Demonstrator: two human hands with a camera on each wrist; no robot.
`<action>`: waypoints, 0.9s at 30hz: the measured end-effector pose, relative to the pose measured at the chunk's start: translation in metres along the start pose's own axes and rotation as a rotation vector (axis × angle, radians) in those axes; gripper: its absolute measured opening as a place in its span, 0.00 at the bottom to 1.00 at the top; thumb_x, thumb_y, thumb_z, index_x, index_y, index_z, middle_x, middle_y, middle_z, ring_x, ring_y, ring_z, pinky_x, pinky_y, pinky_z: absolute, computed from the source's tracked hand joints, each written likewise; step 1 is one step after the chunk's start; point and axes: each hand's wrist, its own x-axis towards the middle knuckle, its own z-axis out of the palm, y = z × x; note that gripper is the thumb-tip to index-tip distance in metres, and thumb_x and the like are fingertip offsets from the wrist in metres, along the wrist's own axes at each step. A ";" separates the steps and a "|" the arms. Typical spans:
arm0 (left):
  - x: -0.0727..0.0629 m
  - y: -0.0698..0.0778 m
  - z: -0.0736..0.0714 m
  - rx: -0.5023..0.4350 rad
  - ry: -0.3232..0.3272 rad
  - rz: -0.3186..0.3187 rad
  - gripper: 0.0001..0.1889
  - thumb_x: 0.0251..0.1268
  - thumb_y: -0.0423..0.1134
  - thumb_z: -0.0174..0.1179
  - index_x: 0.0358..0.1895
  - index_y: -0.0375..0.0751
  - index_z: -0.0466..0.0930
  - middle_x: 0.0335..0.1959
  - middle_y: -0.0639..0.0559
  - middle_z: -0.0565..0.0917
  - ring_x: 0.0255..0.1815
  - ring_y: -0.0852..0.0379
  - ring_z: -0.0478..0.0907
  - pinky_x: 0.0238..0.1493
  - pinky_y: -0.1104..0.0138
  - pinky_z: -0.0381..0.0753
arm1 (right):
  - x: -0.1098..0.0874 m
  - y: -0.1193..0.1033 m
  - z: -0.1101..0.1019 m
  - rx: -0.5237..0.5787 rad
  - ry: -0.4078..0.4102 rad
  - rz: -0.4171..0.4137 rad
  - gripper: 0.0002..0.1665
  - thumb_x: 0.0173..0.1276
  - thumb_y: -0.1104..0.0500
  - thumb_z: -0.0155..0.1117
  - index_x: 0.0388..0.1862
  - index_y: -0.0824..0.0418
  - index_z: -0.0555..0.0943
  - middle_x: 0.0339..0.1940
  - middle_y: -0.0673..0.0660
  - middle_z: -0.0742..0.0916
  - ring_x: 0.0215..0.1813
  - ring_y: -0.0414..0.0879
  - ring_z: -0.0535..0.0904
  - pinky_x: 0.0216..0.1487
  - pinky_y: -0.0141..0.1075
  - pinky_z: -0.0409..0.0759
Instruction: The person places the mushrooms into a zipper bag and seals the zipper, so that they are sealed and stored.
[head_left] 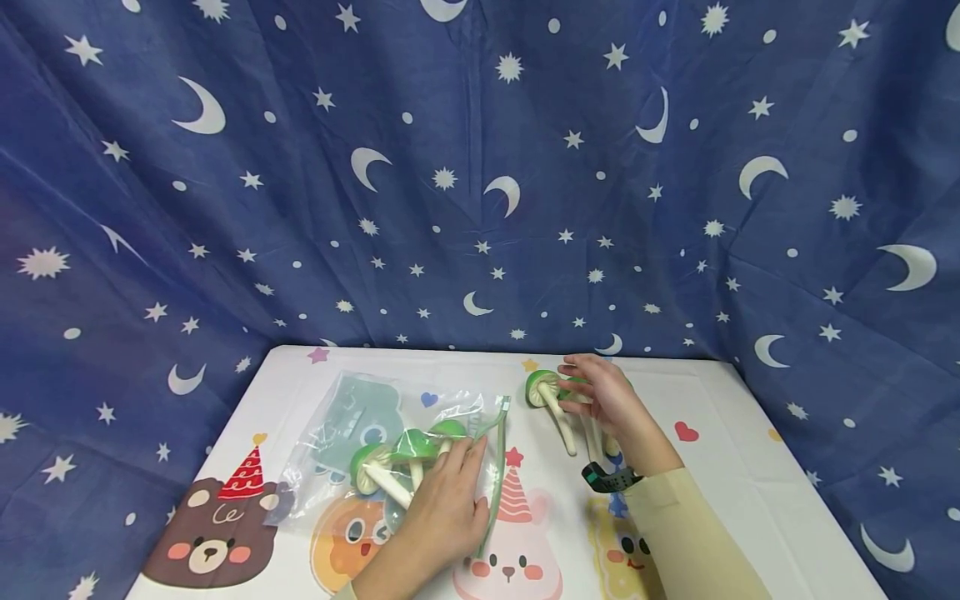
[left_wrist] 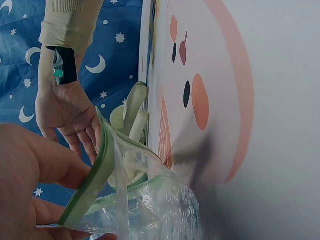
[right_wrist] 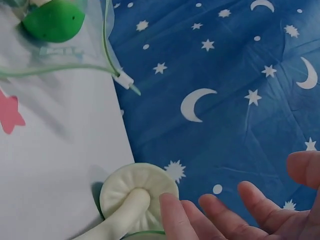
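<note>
My left hand [head_left: 450, 504] holds the open mouth of a clear zip bag [head_left: 300, 492] with a green seal edge; in the left wrist view, thumb and fingers lie on either side of the green rim [left_wrist: 92, 172]. Inside the bag are toy mushrooms [head_left: 372, 468] with green caps and white stems. To the right of the bag, another toy mushroom [head_left: 558, 417] lies on the table. Over more mushrooms beside it hovers my right hand [head_left: 611, 408], fingers spread and holding nothing. It partly hides those mushrooms. A pale gilled cap [right_wrist: 145, 182] shows by its fingertips in the right wrist view.
The white table [head_left: 720, 483] is printed with cartoon animals, hearts and stars. Behind it hangs a blue curtain [head_left: 480, 200] with moons and stars, close to the table's back edge. A black band [head_left: 611, 478] sits on the right wrist.
</note>
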 end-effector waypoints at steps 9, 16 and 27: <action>-0.001 -0.001 0.002 0.000 0.006 0.003 0.45 0.59 0.40 0.72 0.81 0.37 0.67 0.73 0.40 0.77 0.67 0.42 0.80 0.69 0.50 0.84 | 0.009 0.000 0.001 0.097 0.032 0.023 0.31 0.89 0.47 0.46 0.80 0.65 0.66 0.81 0.68 0.71 0.80 0.64 0.70 0.64 0.52 0.88; 0.000 -0.002 0.002 0.009 0.023 0.010 0.44 0.58 0.40 0.73 0.80 0.37 0.68 0.71 0.41 0.78 0.65 0.43 0.81 0.67 0.50 0.85 | 0.020 0.000 0.004 0.115 0.061 0.036 0.31 0.89 0.48 0.47 0.80 0.65 0.66 0.81 0.66 0.68 0.85 0.65 0.61 0.73 0.57 0.82; -0.001 -0.003 0.002 0.012 0.020 0.007 0.43 0.58 0.39 0.72 0.80 0.36 0.69 0.70 0.41 0.78 0.64 0.44 0.81 0.66 0.51 0.85 | 0.038 -0.005 0.008 0.043 0.060 0.097 0.34 0.87 0.47 0.50 0.82 0.64 0.65 0.84 0.68 0.65 0.87 0.69 0.58 0.70 0.62 0.82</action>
